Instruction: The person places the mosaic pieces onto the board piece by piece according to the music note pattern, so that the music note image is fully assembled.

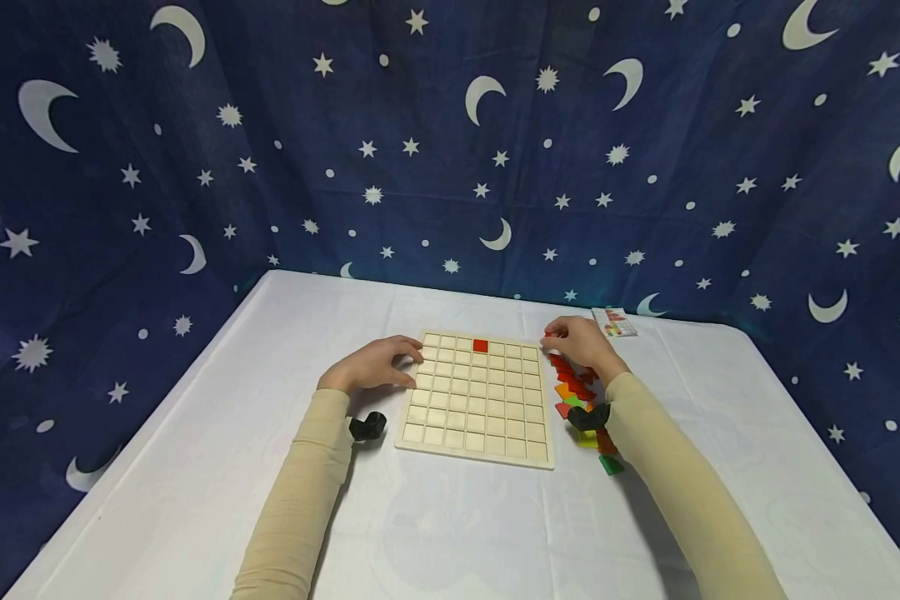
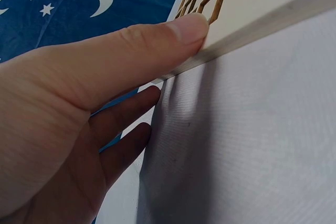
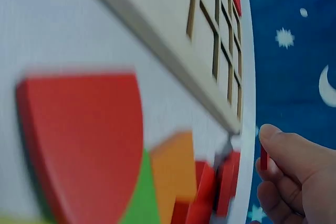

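A square wooden grid board (image 1: 474, 456) lies flat on the table, and one red square tile (image 1: 481, 346) sits in a cell of its far row. At the board's left edge is my left hand (image 1: 371, 363), its thumb touching the rim and its fingers extended in the left wrist view. Off the board's far right corner, my right hand (image 1: 581, 342) pinches a small red piece (image 3: 264, 157) between thumb and finger. Below that hand lies a pile of coloured pieces (image 1: 562, 387), mostly red, with orange, green and yellow ones; the right wrist hides part of it.
A small printed card (image 1: 617, 323) lies on the table behind the right hand. White cloth covers the table (image 1: 450, 533). A dark blue curtain (image 1: 435, 108) with moons and stars hangs behind it. Each wrist carries a black camera (image 1: 367, 426).
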The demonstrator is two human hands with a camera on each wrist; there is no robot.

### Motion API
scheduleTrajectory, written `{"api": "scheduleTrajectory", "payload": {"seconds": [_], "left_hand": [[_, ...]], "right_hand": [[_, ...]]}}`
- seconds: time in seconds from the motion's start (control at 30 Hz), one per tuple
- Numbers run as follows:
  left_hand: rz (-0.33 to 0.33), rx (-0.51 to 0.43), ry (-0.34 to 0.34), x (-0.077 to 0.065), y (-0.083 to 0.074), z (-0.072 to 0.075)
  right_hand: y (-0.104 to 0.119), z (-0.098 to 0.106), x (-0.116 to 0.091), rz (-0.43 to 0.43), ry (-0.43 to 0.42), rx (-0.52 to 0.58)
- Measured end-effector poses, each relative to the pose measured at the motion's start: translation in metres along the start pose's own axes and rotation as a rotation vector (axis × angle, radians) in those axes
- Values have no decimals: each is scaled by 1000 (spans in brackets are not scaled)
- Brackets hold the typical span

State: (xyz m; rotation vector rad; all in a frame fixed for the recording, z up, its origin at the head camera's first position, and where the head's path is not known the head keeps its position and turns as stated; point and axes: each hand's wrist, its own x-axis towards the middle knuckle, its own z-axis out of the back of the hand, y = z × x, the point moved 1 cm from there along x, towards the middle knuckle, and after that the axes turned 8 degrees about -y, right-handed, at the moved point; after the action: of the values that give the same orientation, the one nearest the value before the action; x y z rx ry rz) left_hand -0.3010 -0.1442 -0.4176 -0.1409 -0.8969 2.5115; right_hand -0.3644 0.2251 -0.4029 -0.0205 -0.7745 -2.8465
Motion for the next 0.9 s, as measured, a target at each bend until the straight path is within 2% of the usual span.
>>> {"api": "scheduleTrajectory", "payload": {"seconds": [0.27, 0.43, 0.7, 0.9], "left_hand": [[-37, 4, -25, -1, 0, 1], [-18, -1, -15, -1, 1, 2], [-7, 6, -12, -1, -1, 2], [7, 0, -5, 0, 1, 0]], "right_hand": [[29, -15, 6, 146, 34, -26], [42, -23, 7, 200, 49, -41], [58, -31, 5, 244, 79, -15], [59, -37, 8, 249, 104, -49]]}}
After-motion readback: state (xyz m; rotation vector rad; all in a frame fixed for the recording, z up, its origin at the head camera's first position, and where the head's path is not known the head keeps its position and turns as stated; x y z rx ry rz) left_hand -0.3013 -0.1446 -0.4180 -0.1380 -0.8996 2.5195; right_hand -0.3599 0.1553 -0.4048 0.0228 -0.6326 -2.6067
